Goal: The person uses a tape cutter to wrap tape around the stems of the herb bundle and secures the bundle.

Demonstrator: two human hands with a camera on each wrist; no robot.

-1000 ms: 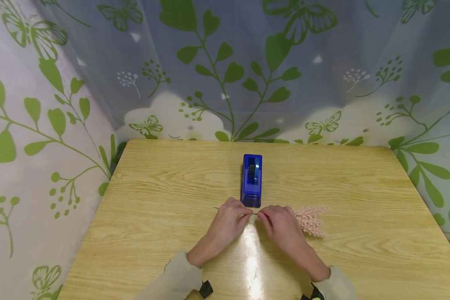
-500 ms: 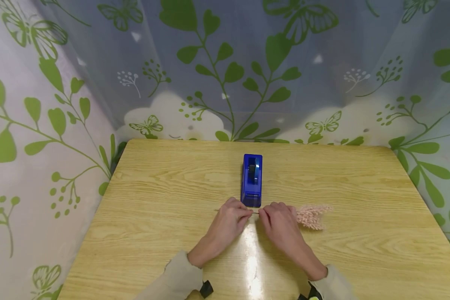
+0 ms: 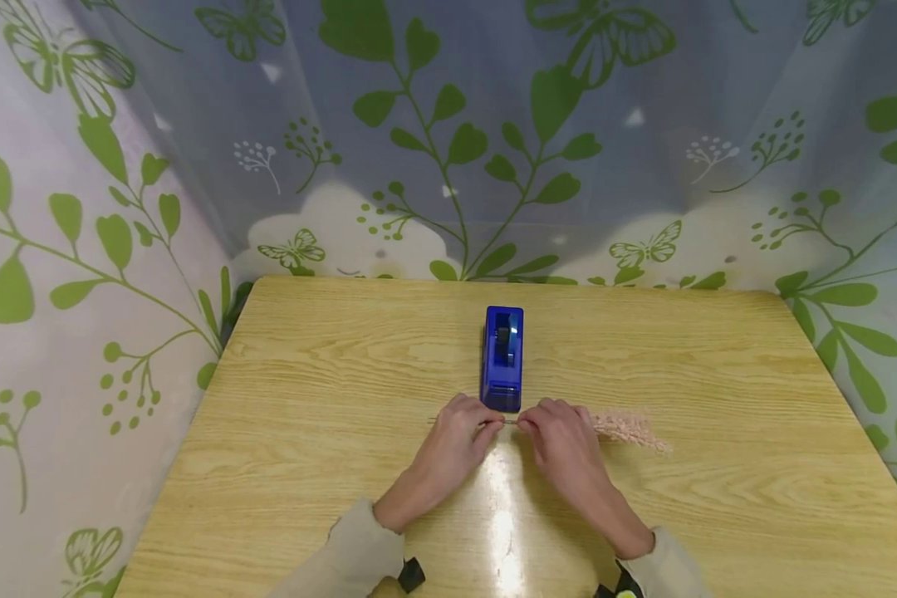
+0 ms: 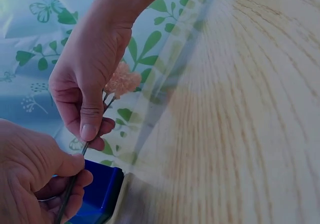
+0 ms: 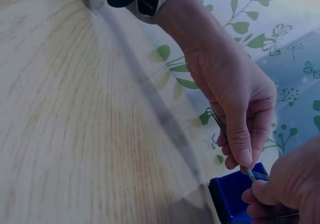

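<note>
Both hands work on a sprig of pale pink flowers [image 3: 631, 429], held sideways above the table with its thin dark stem toward the left. My left hand [image 3: 454, 440] pinches the stem between thumb and fingers, and the stem's end pokes out past it. Close beside it, my right hand [image 3: 564, 448] pinches the stem nearer the blooms. A short piece of stem [image 3: 511, 422] shows between the fingertips. Just beyond the hands stands a blue tape dispenser [image 3: 502, 357]. In the left wrist view, the pink blooms [image 4: 122, 80] show partly behind the right hand.
The wood-grain table [image 3: 329, 357] spreads around the hands. A leaf-and-butterfly patterned curtain [image 3: 448, 149] hangs along the back and sides. In the right wrist view, the dispenser [image 5: 232, 194] sits close under the fingers.
The sprig has turned about its stem, so its blooms look narrower and point slightly downward to the right. My right hand has shifted a little; my left hand stays in place.
</note>
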